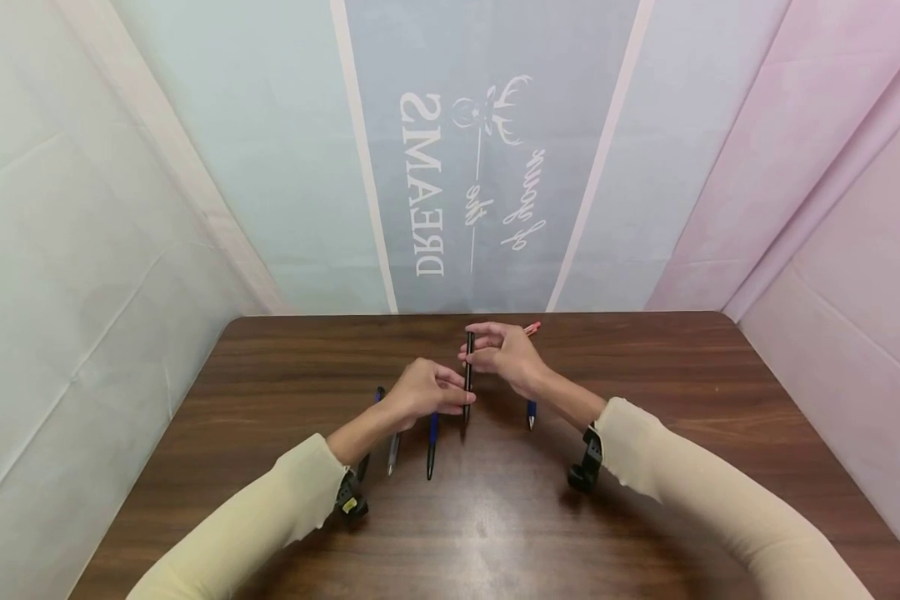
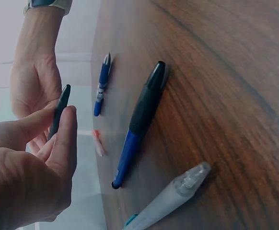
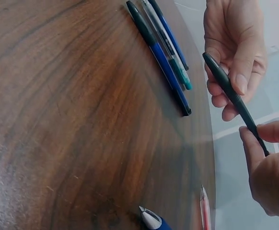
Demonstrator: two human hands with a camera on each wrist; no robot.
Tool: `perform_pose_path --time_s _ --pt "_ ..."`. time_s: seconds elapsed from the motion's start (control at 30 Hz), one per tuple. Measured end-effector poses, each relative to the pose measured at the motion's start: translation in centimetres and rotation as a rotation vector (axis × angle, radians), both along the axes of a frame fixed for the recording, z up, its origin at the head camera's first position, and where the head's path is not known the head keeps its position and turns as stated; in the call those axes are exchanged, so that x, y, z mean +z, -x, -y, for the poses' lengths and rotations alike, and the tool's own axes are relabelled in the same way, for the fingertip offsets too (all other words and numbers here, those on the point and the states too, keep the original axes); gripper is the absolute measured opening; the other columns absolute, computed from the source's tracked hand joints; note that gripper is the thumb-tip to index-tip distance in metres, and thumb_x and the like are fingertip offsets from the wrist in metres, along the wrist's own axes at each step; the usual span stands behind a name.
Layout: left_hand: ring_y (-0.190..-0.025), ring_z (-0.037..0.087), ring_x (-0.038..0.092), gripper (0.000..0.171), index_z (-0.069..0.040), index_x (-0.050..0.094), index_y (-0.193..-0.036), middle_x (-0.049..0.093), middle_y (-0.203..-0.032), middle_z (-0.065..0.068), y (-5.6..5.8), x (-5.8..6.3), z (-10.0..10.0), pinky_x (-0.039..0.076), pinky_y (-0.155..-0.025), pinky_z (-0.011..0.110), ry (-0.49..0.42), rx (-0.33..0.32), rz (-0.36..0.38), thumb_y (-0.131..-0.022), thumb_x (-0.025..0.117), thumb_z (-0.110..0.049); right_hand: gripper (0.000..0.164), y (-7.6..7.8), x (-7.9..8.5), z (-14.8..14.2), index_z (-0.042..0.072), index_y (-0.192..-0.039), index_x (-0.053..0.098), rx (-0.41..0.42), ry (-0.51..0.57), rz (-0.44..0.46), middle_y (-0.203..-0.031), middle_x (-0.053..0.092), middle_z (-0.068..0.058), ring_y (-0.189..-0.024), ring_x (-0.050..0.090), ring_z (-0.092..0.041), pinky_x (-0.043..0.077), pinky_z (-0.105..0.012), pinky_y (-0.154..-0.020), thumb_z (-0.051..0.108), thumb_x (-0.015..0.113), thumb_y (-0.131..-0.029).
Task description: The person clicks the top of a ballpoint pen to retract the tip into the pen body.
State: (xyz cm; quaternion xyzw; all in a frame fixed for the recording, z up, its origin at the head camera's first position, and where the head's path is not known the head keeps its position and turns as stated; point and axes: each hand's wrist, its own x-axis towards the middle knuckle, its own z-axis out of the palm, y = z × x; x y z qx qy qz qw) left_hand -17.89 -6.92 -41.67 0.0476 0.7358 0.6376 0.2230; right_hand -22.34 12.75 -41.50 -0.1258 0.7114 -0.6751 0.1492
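Note:
Both hands hold one black pen [image 1: 469, 367] above the wooden table, its pointed end down in the head view. My left hand [image 1: 426, 387] grips the lower part between thumb and fingers. At the top end my right hand [image 1: 508, 357] pinches it with thumb and fingertips. The right wrist view shows the pen [image 3: 224, 82] slanting from the left thumb to the right fingertips. Beneath the left hand lies a blue-and-black pen [image 2: 142, 110], with a clear pen [image 2: 173, 196] beside it. A blue pen [image 1: 532, 413] and a red pen [image 1: 532, 328] lie near the right hand.
Another blue pen [image 3: 170, 36] lies left of the clear one, partly hidden by the left arm in the head view. Fabric curtains [image 1: 307, 150] stand behind the table [image 1: 285, 525] and on both sides. Each wrist carries a black camera strap [image 1: 588, 458].

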Motion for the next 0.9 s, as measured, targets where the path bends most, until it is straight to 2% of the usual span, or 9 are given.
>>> perform_pose_path --time_s 0.27,0.47,0.6,0.9 --pt "-0.091 0.031 0.080 0.027 0.016 0.070 -0.112 0.079 -0.098 0.022 -0.8 -0.3 0.3 0.066 -0.080 0.038 0.034 -0.034 -0.043 -0.091 0.080 0.003 0.059 -0.7 -0.3 0.0 -0.012 -0.149 0.047 0.004 -0.027 0.021 -0.121 0.070 -0.033 -0.110 0.075 -0.036 0.062 -0.041 -0.093 -0.012 0.069 -0.095" --pt "-0.089 0.032 0.080 0.032 0.016 0.069 -0.116 0.079 -0.099 0.021 -1.3 -0.6 0.4 0.066 -0.079 0.041 0.074 -0.061 -0.081 -0.091 0.081 0.001 0.059 -1.3 -0.9 -0.1 -0.011 -0.150 0.046 0.008 -0.027 0.045 -0.123 0.069 -0.034 -0.111 0.074 -0.038 0.063 -0.039 -0.091 -0.010 0.069 -0.096" --pt "-0.088 0.031 0.080 0.030 0.016 0.069 -0.115 0.079 -0.097 0.020 -1.6 -0.7 0.4 0.066 -0.077 0.039 0.084 -0.074 -0.084 -0.091 0.081 0.003 0.060 -1.5 -1.4 -0.2 -0.013 -0.150 0.046 0.021 -0.027 0.046 -0.122 0.069 -0.034 -0.108 0.075 -0.035 0.062 -0.042 -0.092 -0.010 0.070 -0.095" --pt "-0.083 0.028 0.080 0.035 0.015 0.069 -0.118 0.079 -0.092 0.017 -2.3 -1.1 0.1 0.066 -0.073 0.033 0.185 -0.110 -0.131 -0.089 0.083 0.001 0.056 -1.9 -2.0 -0.3 -0.013 -0.148 0.048 0.040 -0.060 0.061 -0.124 0.068 -0.037 -0.104 0.077 -0.030 0.062 -0.041 -0.094 -0.011 0.069 -0.096"
